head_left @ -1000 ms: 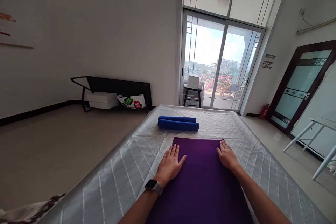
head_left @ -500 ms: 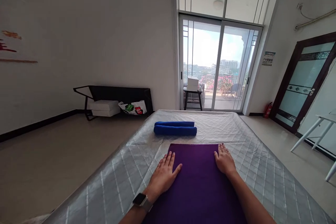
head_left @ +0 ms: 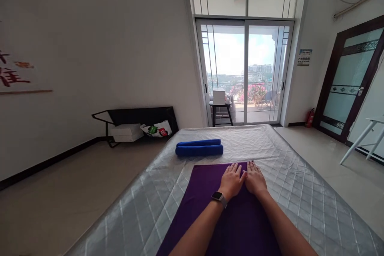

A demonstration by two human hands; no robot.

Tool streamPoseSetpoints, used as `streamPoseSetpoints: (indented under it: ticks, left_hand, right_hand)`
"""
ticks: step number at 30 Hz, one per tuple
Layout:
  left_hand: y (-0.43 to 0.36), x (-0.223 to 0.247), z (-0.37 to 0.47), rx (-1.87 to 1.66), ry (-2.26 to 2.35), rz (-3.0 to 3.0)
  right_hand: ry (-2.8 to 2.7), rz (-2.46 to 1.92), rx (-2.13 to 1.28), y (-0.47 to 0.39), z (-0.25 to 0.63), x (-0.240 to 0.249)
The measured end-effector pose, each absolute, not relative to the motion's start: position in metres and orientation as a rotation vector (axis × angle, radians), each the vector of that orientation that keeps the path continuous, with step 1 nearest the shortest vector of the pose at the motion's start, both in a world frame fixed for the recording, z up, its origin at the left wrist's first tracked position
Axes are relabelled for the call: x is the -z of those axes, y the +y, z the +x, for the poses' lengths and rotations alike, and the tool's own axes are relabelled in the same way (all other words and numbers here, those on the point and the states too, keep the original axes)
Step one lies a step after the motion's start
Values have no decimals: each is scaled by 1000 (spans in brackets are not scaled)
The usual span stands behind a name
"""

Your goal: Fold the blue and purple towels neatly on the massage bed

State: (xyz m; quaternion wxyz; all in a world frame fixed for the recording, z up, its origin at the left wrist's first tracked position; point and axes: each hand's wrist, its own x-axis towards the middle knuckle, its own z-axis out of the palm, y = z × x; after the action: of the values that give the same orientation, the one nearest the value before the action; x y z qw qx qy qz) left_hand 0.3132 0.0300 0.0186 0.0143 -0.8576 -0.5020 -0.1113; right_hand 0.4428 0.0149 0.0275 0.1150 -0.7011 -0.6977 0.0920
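A purple cloth (head_left: 201, 192) lies spread flat on a silver quilted mattress (head_left: 144, 204). My left hand (head_left: 232, 179), with a watch on its wrist, rests flat on the cloth near its far edge, fingers extended. Right beside it, my right hand (head_left: 255, 178) lies flat at the cloth's far right corner, its fingers pointing away from me. The two thumbs are close together. Beyond the cloth's far left corner sit two blue rolled cloths (head_left: 199, 150), side by side on the mattress.
Left of the mattress, a black bench-like frame (head_left: 138, 117) holds white boxes (head_left: 123, 134) and a printed bag (head_left: 159, 129). Behind are sliding glass doors (head_left: 246, 72) and a stool (head_left: 222, 114). At right are a fire extinguisher (head_left: 310, 117), a dark-framed door (head_left: 349, 84) and white furniture legs (head_left: 357, 144).
My left hand has moved right across the purple cloth, from its left edge to beside my right hand. The right hand stays near the far right corner. The view has tilted slightly.
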Motion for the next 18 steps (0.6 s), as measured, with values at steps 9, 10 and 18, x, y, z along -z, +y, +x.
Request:
streamPoseSetpoints:
  ticks: [9,10,18]
  left_hand:
    - [57,10,198,276,-1926,-2387]
    - [59,11,176,253,-1937,-2369]
    - [61,15,126,165,-2080,-2237]
  right_hand:
    - [-2020,-2088,-263,16,441,-28]
    - [-2021,-2085,-272,16,441,-28]
    - [-2018,-2116,-284,11,441,-35]
